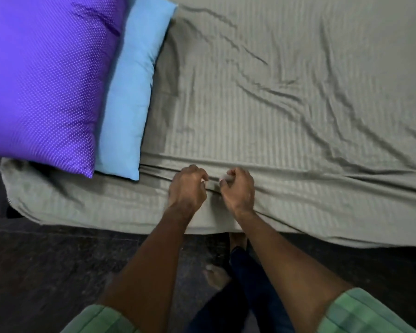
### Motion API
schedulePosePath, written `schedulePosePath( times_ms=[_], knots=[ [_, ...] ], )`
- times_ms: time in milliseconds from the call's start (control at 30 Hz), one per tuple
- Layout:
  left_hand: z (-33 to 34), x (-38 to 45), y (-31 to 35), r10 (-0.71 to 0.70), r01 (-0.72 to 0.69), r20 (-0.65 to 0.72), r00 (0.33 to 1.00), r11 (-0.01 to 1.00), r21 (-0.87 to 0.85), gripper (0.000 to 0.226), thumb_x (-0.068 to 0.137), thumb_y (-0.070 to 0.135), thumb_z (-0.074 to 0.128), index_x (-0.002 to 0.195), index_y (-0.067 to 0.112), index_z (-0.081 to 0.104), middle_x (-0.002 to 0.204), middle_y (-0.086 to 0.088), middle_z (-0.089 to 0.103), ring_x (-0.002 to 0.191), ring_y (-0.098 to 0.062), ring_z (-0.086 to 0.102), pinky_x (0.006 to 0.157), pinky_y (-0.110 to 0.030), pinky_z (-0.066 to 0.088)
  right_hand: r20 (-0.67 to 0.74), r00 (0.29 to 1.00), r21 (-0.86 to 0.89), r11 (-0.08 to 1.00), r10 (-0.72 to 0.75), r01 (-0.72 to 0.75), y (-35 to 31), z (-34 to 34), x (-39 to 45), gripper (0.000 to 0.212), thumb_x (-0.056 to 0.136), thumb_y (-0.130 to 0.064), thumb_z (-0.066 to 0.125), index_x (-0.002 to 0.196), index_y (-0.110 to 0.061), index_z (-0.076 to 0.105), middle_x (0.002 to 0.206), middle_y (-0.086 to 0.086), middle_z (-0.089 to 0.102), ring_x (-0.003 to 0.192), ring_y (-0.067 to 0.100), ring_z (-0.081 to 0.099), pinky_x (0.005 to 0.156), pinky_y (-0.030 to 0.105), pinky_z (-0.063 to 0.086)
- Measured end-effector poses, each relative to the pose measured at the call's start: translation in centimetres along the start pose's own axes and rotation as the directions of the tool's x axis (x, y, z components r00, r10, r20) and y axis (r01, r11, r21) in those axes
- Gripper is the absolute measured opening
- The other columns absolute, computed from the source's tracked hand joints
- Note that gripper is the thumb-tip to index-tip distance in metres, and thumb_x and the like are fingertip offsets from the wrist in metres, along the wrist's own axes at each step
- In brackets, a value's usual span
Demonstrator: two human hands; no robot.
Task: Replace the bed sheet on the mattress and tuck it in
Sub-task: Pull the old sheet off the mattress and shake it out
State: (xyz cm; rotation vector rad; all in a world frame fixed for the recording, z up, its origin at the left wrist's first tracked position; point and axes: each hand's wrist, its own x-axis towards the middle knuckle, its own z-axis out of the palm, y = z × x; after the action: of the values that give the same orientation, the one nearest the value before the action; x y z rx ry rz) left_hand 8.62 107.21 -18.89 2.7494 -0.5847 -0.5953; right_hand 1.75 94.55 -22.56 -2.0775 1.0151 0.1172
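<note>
Both hands at near bed edge: left hand (187, 188) and right hand (238, 188) each pinch a sheet (286, 116) fold. Purple pillow (43, 80) overlaps blue pillow (132, 92).

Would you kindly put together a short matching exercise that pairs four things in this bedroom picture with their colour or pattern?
Things:
1. bed sheet
2. upper pillow
3. lower pillow
4. shirt sleeves

Descriptions:
A. plain light blue
B. grey with faint stripes
C. green checks
D. purple with small white dots

Right pairs: 1-B, 2-D, 3-A, 4-C. The left hand and right hand both grip the sheet at the near edge of the mattress.
</note>
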Motion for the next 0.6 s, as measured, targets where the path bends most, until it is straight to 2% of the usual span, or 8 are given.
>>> schedulePosePath(
  times_ms=[100, 200, 267, 333, 367, 433, 533, 600],
  knots=[
    [-0.4, 3.5, -2.7, 0.079, -0.080, 0.026, 0.997, 0.996, 0.029, 0.024, 0.087, 0.010, 0.067, 0.104, 0.025, 0.074, 0.120, 0.002, 0.062, 0.108, -0.025, 0.062, 0.093, -0.038, 0.051, -0.047, 0.998, -0.125, 0.992, -0.034, 0.028, -1.2, 2.6, 1.6, 0.039, 0.081, -0.021, 0.080, 0.116, -0.021, 0.062, 0.117, 0.003, 0.058, 0.116, 0.025, 0.053, 0.098, 0.042, 0.048],
    [-1.1, 7.4, -4.7, 0.164, -0.168, 0.054, 0.985, 0.983, 0.078, 0.027, 0.090, 0.012, 0.066, 0.115, 0.022, 0.071, 0.129, -0.001, 0.057, 0.115, -0.024, 0.058, 0.097, -0.040, 0.049, -0.093, 0.995, -0.288, 0.957, -0.039, 0.011, -3.1, 5.2, 3.2, 0.047, 0.081, -0.025, 0.081, 0.124, -0.025, 0.062, 0.123, 0.004, 0.057, 0.118, 0.026, 0.050, 0.098, 0.040, 0.045],
    [-1.3, 10.0, -6.4, 0.209, -0.224, 0.153, 0.966, 0.970, 0.094, 0.033, 0.089, 0.015, 0.066, 0.121, 0.023, 0.066, 0.134, -0.002, 0.053, 0.121, -0.025, 0.054, 0.101, -0.040, 0.044, -0.130, 0.992, -0.411, 0.909, 0.010, -0.063, -4.4, 7.0, 4.2, 0.033, 0.081, -0.027, 0.077, 0.112, -0.027, 0.066, 0.117, 0.004, 0.057, 0.114, 0.028, 0.047, 0.093, 0.040, 0.041],
    [-1.4, 12.4, -8.1, 0.270, -0.345, 0.340, 0.901, 0.921, 0.182, 0.044, 0.086, 0.020, 0.068, 0.129, 0.027, 0.060, 0.140, -0.001, 0.048, 0.129, -0.025, 0.047, 0.104, -0.040, 0.037, -0.201, 0.975, -0.448, 0.877, 0.090, -0.174, -5.3, 8.6, 4.8, 0.013, 0.083, -0.026, 0.072, 0.096, -0.027, 0.070, 0.109, 0.004, 0.056, 0.109, 0.028, 0.044, 0.091, 0.041, 0.036],
    [-1.4, 13.6, -9.0, 0.301, -0.415, 0.407, 0.863, 0.880, 0.230, 0.049, 0.085, 0.023, 0.068, 0.132, 0.028, 0.057, 0.142, 0.000, 0.046, 0.132, -0.024, 0.044, 0.105, -0.040, 0.035, -0.253, 0.960, -0.439, 0.870, 0.119, -0.223, -5.7, 9.5, 5.1, 0.007, 0.084, -0.025, 0.070, 0.091, -0.025, 0.071, 0.105, 0.004, 0.055, 0.107, 0.028, 0.044, 0.090, 0.040, 0.034],
    [-1.3, 15.5, -10.6, 0.379, -0.515, 0.430, 0.820, 0.815, 0.265, 0.057, 0.086, 0.025, 0.070, 0.139, 0.029, 0.050, 0.144, -0.001, 0.043, 0.134, -0.025, 0.042, 0.104, -0.041, 0.034, -0.316, 0.939, -0.379, 0.889, 0.138, -0.258, -6.0, 11.4, 5.2, 0.005, 0.083, -0.021, 0.068, 0.088, -0.022, 0.068, 0.101, 0.005, 0.057, 0.105, 0.030, 0.048, 0.091, 0.041, 0.035],
    [-1.3, 17.9, -12.0, 0.542, -0.633, 0.347, 0.765, 0.733, 0.251, 0.065, 0.084, 0.016, 0.071, 0.144, 0.027, 0.047, 0.144, -0.006, 0.045, 0.131, -0.028, 0.046, 0.102, -0.044, 0.038, -0.343, 0.905, -0.183, 0.927, 0.251, -0.326, -7.2, 13.8, 4.3, 0.007, 0.092, -0.021, 0.056, 0.095, -0.014, 0.058, 0.094, 0.013, 0.067, 0.096, 0.038, 0.060, 0.085, 0.046, 0.042],
    [-1.6, 19.5, -12.4, 0.654, -0.716, 0.292, 0.697, 0.656, 0.239, 0.054, 0.088, 0.013, 0.063, 0.140, 0.023, 0.051, 0.145, -0.009, 0.047, 0.131, -0.030, 0.048, 0.101, -0.044, 0.041, -0.293, 0.882, -0.013, 0.921, 0.370, -0.390, -8.8, 15.1, 3.6, 0.018, 0.103, -0.028, 0.046, 0.103, -0.012, 0.054, 0.095, 0.019, 0.069, 0.095, 0.042, 0.064, 0.079, 0.046, 0.044]
  ],
)
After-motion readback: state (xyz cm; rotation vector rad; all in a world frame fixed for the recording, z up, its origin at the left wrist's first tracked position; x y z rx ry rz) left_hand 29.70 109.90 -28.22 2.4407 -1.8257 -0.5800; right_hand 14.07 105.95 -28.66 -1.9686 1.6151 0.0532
